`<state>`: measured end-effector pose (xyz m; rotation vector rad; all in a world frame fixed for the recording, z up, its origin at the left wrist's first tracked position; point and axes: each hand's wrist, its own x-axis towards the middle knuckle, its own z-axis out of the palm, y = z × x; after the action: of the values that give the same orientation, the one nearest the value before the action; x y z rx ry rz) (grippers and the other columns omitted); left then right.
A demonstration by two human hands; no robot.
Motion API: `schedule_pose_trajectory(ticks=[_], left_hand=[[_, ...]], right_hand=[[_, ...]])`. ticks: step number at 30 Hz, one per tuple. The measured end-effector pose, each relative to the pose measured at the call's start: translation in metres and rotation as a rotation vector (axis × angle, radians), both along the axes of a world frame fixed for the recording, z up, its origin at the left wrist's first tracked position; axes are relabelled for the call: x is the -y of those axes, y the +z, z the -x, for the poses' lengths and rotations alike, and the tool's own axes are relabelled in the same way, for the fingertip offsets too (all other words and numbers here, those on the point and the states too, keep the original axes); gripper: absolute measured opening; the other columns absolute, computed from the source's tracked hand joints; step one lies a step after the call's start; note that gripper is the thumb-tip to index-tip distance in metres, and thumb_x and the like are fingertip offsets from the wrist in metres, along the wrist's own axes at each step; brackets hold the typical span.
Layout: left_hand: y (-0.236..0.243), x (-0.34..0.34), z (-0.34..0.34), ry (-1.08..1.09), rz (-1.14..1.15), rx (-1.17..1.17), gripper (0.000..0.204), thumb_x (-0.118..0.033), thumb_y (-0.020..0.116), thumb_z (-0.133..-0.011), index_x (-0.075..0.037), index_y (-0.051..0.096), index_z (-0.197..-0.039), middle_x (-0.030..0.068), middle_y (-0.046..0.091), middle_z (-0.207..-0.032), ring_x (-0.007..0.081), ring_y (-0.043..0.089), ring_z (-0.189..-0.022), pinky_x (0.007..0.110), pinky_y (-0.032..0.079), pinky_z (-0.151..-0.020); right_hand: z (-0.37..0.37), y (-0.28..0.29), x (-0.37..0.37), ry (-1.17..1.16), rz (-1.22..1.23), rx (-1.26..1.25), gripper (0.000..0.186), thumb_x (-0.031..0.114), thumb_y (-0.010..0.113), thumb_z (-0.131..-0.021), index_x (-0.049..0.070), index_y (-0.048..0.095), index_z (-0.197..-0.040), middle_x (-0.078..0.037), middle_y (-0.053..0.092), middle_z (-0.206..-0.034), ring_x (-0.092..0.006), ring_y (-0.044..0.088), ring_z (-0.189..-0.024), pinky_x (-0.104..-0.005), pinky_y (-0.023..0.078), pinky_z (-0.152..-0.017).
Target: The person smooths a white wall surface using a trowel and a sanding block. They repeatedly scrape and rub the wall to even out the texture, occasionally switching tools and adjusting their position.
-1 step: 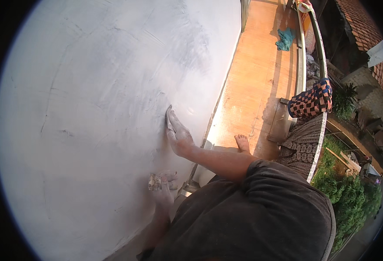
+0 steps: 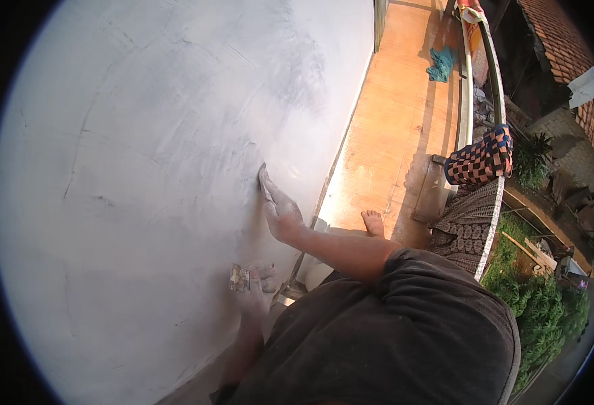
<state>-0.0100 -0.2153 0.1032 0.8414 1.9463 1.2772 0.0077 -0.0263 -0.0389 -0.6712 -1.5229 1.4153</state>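
A white and grey wall, streaked and cracked in places, fills the left side. My right hand lies against it with its fingers stretched out together, its palm turned to the wall; whether anything thin is under the palm cannot be seen. Lower down, my left hand is closed around a small flat rectangular scraper, its face blotched brown and white. The scraper is close to the wall; whether it touches is unclear. White powder coats both hands.
An orange floor runs along the wall's foot, my bare foot on it. A teal cloth lies farther off. Along the right, a railing carries a checkered woven bag and a patterned cloth. Plants grow beyond.
The view has shifted very slightly. Both hands stay at nearly the same spots on the wall.
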Motion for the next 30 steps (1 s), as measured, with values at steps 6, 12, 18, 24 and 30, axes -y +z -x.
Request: schedule_pose_trajectory(ticks=[6,12,18,24,30], left_hand=[[-0.037,-0.032,-0.007,0.23,0.062,0.148,0.03,-0.022,0.054,-0.105,0.003,0.059,-0.12,0.0153,0.071,-0.118,0.0133,0.067,-0.085,0.025,0.052,-0.064],[-0.07,-0.049,-0.02,0.114,0.172,0.034,0.03,-0.016,0.068,-0.095,0.003,0.064,-0.119,0.0127,0.074,-0.108,0.0178,0.07,-0.086,0.03,0.054,-0.073],[-0.095,-0.048,-0.022,0.307,0.103,-0.143,0.021,-0.014,0.071,-0.09,0.002,0.069,-0.103,0.0156,0.073,-0.088,0.0254,0.071,-0.08,0.039,0.053,-0.074],[-0.107,-0.02,-0.027,0.379,0.264,-0.263,0.018,-0.014,0.069,-0.09,0.002,0.067,-0.098,0.0184,0.07,-0.084,0.0315,0.07,-0.078,0.041,0.052,-0.073],[-0.116,0.002,-0.056,0.482,0.338,-0.249,0.025,-0.014,0.068,-0.091,0.002,0.067,-0.109,0.0199,0.072,-0.094,0.033,0.072,-0.086,0.041,0.054,-0.079]], right_hand=[[-0.08,0.029,-0.033,0.261,0.658,0.198,0.041,-0.002,0.038,-0.094,-0.005,0.061,-0.128,-0.014,0.069,-0.122,-0.02,0.064,-0.115,-0.0348,0.048,-0.106],[-0.128,0.01,-0.006,0.671,0.918,-0.057,0.034,-0.004,0.039,-0.091,-0.005,0.064,-0.112,-0.014,0.072,-0.111,-0.0214,0.068,-0.107,-0.0336,0.051,-0.099],[-0.097,0.076,-0.104,0.318,0.11,0.543,0.066,0.03,0.056,-0.101,0.001,0.034,-0.156,-0.022,0.037,-0.16,-0.0323,0.032,-0.151,-0.0423,0.027,-0.123],[-0.034,0.134,-0.226,-0.019,-0.159,0.317,0.084,0.052,0.037,-0.107,-0.007,0.009,-0.159,-0.026,0.005,-0.168,-0.0365,0.003,-0.158,-0.0458,0.007,-0.128],[-0.001,0.085,-0.16,0.005,-0.316,0.27,0.092,0.053,0.038,-0.105,-0.008,-0.005,-0.159,-0.03,-0.007,-0.167,-0.0424,-0.008,-0.156,-0.0574,-0.001,-0.124]])
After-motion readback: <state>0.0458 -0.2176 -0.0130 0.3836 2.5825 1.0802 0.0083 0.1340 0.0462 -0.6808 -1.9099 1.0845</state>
